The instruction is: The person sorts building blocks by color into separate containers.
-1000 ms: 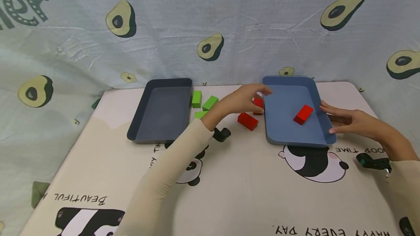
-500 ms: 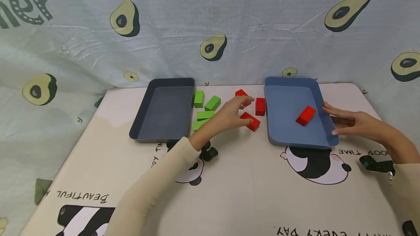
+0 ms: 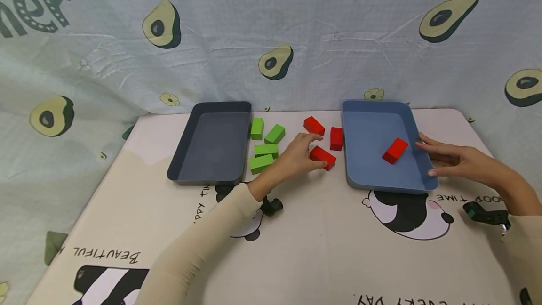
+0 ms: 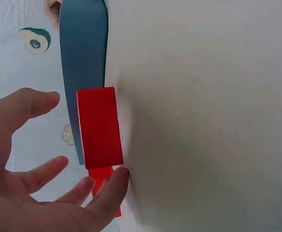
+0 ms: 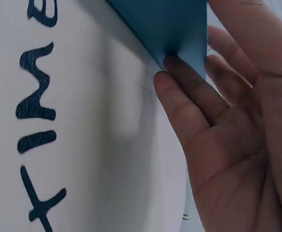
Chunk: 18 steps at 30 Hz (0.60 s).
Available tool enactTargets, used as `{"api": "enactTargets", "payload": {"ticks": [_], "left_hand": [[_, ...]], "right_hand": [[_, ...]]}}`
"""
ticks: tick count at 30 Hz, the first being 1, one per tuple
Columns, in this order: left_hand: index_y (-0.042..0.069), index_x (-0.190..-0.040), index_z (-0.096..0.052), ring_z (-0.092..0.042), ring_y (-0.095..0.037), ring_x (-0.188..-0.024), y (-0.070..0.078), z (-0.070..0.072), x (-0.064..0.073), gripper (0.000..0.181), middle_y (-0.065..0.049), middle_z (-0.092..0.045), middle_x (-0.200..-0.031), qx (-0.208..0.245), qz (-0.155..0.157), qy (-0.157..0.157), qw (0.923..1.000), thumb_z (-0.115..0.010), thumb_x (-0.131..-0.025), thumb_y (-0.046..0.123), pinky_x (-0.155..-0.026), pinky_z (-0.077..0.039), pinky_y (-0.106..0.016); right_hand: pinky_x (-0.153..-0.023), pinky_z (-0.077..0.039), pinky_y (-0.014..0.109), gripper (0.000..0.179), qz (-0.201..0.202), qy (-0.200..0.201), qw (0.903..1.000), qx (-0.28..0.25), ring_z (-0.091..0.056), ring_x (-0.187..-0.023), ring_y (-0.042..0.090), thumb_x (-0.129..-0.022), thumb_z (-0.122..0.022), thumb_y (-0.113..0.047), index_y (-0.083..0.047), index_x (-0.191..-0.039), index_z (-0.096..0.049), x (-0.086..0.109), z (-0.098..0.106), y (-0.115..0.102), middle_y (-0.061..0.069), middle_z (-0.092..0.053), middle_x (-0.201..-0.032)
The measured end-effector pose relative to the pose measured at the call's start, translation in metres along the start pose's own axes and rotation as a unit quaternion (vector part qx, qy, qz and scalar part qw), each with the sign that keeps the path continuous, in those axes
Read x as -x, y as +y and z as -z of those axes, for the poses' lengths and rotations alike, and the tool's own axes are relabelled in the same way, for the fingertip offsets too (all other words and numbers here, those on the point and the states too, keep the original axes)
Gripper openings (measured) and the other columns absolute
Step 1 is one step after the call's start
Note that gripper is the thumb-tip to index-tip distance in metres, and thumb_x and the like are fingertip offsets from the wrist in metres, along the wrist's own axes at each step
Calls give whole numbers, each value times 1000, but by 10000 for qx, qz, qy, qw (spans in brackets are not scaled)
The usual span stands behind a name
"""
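Note:
My left hand (image 3: 295,155) is spread beside the nearest red block (image 3: 322,157) in the head view, with thumb and fingers on either side of it. In the left wrist view, a gap shows between the thumb and that red block (image 4: 100,128), and a fingertip lies close to its lower corner. My right hand (image 3: 455,156) rests against the right side of the blue tray (image 3: 368,121); in the right wrist view, its nearly straight fingers (image 5: 182,104) touch the tray's outer wall (image 5: 165,29). One red block (image 3: 395,150) lies inside that tray.
Two more red blocks, one behind (image 3: 314,125) and one by the tray (image 3: 336,139), lie on the patterned table cover. Several green blocks (image 3: 266,150) sit along the right side of the dark grey tray (image 3: 207,145). An avocado-print curtain (image 3: 220,60) hangs behind the table.
My left hand has drawn back from the blue tray's left edge, moving left and toward me to the nearest red block. The right hand has stayed at the tray.

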<state>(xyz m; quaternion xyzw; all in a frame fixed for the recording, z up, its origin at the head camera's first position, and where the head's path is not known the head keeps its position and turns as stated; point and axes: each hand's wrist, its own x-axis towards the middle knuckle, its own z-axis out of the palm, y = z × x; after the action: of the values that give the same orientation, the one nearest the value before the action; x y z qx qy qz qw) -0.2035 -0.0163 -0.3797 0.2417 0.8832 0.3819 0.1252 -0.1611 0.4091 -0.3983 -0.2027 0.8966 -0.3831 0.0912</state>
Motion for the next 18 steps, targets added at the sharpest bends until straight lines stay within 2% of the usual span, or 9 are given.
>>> {"api": "enactTargets", "payload": {"ticks": [6, 10, 14, 18], "left_hand": [[7, -148, -48, -51, -24, -124, 0, -4, -4, 68, -16, -48, -141, -48, 435, -90, 9990, -78, -89, 26, -93, -55, -33], [7, -147, -48, -53, -22, -116, 4, -8, -7, 71, -16, -47, -138, -51, 733, -79, 9973, -79, -89, 32, -86, -56, -29], [5, -145, -46, -53, -23, -111, 9, -12, -10, 75, -17, -48, -133, -149, 1008, 5, 9948, -80, -87, 38, -83, -55, -30], [4, -141, -44, -51, -25, -112, 11, -18, -13, 76, -15, -50, -127, -337, 1154, 171, 9926, -81, -86, 41, -82, -53, -32]], "right_hand": [[-89, -46, 4, 86, -123, 112, 9999, -26, -42, -119, -22, -86, -81, -4, -12, -159, -36, 0, 0, -3, -9, -28, -165], [-86, -49, 6, 82, -314, 365, 9988, -73, -45, -116, -22, -91, -77, -7, -16, -160, -34, -1, -1, -2, -5, -38, -160], [-83, -49, 5, 73, -371, 625, 9973, 75, -45, -113, -23, -92, -76, -7, -11, -156, -42, -2, -1, 0, 1, -43, -156], [-83, -47, 2, 66, -387, 731, 9965, 93, -44, -111, -24, -91, -76, -5, -5, -151, -48, -3, -2, 1, -4, -41, -155]]}}
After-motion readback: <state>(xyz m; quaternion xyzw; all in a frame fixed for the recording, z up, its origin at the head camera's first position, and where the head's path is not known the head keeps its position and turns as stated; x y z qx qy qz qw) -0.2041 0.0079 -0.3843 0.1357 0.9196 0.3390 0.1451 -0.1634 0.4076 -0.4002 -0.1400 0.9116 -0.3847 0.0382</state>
